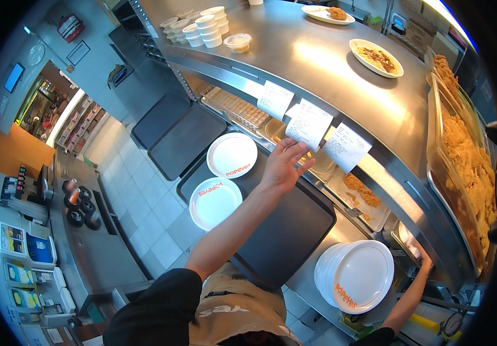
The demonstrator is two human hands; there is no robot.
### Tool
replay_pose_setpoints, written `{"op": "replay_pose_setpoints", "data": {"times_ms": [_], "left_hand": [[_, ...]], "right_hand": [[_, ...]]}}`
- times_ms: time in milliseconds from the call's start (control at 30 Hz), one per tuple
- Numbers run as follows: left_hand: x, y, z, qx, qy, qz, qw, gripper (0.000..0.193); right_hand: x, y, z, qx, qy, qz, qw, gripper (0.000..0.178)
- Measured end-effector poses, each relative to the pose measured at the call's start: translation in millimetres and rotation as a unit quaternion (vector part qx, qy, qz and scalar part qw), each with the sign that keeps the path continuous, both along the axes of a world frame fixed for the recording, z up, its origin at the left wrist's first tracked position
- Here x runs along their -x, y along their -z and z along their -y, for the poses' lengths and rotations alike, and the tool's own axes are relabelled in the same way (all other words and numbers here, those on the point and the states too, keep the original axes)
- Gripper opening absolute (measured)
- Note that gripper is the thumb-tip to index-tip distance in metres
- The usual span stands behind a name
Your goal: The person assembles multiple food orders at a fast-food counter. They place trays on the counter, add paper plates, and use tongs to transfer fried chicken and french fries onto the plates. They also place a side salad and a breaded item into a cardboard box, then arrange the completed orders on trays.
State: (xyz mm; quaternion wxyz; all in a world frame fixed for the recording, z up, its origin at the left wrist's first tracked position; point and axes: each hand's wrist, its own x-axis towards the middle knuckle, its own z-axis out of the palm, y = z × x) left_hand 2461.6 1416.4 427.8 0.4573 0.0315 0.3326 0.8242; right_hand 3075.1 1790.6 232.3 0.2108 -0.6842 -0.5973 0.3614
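My left hand is raised over the dark tray, fingers extended and apart. Its fingertips touch or nearly touch the lower edge of the middle paper order slip, which hangs from the counter's front rail. Another slip hangs to the left and one more slip to the right. At the far right, my right hand reaches under the counter edge beside a white item in a metal bin; its fingers are mostly hidden. Near that arm stands a stack of white plates.
Two white plates rest at the left of the near dark tray; more dark trays lie beyond. Fried food fills a large pan at right. Lidded cups and a bowl of food stand on the steel counter.
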Motion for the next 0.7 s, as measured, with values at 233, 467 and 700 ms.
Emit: {"op": "replay_pose_setpoints", "data": {"times_ms": [233, 467, 700], "left_hand": [[-3, -1, 6, -0.014, -0.009, -0.004, 1.000, 0.070], [2, 41, 50, 0.038, 0.094, -0.008, 0.995, 0.050], [-55, 114, 155, 0.104, 0.486, -0.030, 0.867, 0.031]], "right_hand": [[-19, 3, 27, 0.081, 0.073, -0.461, 0.880, 0.048], [13, -74, 180, 0.086, 0.086, -0.403, 0.907, 0.055], [123, -193, 457, -0.106, 0.069, -0.245, 0.961, 0.086]]}}
